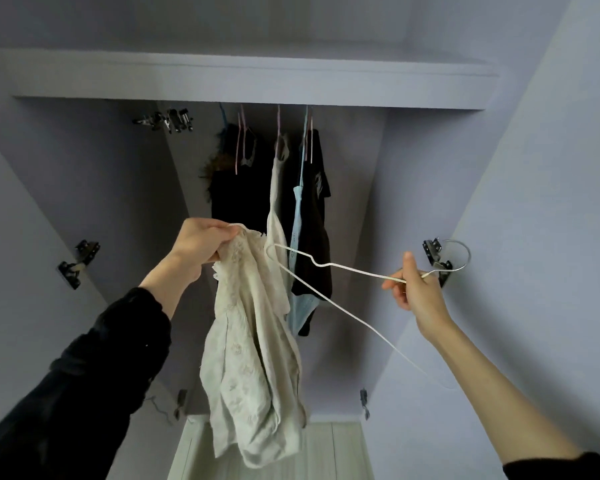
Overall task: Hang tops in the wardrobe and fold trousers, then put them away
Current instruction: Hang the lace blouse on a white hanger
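Threading a top onto a hanger is the step in hand, judging by the setup. Left hand is raised in front of the open wardrobe, fingers curled round the neckline of a cream embroidered blouse, which hangs bunched below the fist w/ its hem down near the pale floor. Right hand pinches the neck of a white wire hanger just below the hook; hook pokes out to the right past the fingers, in front of a door hinge. One shoulder end of the hanger sits touching or just beside the blouse's collar; can't tell if it's inside the neck opening yet. The other arm of the hanger slants down to the right, clear of the fabric.

Next move, as I read it: feed that near end through the neck and into one shoulder, then shift the left-hand grip so the 2nd shoulder can be pulled over the far end. Fabric is limp and crumpled, so the neck prob. needs holding open. After that, hook goes on the rail, which is hidden behind the shelf edge.

Inside the wardrobe, well behind the hands: a black fur-trimmed garment, a cream garment, a light blue piece and a black T-shirt, on pink and blue hangers.

Writing/brands: a pale print on the black T-shirt's chest, too small and angled to read. No other labels visible.
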Available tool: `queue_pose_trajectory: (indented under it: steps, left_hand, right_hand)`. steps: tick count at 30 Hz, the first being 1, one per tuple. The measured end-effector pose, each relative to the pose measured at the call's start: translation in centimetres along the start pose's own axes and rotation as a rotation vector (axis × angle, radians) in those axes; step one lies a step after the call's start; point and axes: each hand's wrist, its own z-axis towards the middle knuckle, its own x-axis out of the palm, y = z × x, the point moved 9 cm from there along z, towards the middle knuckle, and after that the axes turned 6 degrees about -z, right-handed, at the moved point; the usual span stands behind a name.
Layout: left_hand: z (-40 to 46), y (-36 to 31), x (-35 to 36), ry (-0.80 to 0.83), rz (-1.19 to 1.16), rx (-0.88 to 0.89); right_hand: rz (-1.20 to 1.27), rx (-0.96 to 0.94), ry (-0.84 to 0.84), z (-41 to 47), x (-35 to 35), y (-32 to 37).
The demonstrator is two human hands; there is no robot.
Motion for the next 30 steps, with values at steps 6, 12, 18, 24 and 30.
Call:
queue_pose_trajectory:
  steps: [6, 12, 18, 24, 30]
  left_hand:
    - [-0.7, -1.1, -1.1, -0.039, 0.026, 0.031]
    - [-1.9, -1.5, -1.9, -0.034, 0.056, 0.049]
    - [-2.1, -2.2, -3.1, -0.055, 0.002, 0.074]
    - [-1.9, -2.9, -4.2, -0.096, -0.013, 0.097]
    - [-2.2, -2.7, -3.3, -0.066, -0.015, 0.088]
  right_hand:
    - [0.073, 0.133, 0.378, -0.4, 2.3, 0.9]
    - [-0.096, 0.03, 0.445, -1.5, 4.5, 3.0]
    - [-0.186, -0.094, 0.432, -2.0, 7.1, 5.7]
    - [-0.206, -0.181, 0.34, -0.9, 7.6, 7.7]
    - [-0.252, -0.203, 0.322, -0.6, 7.6, 8.0]
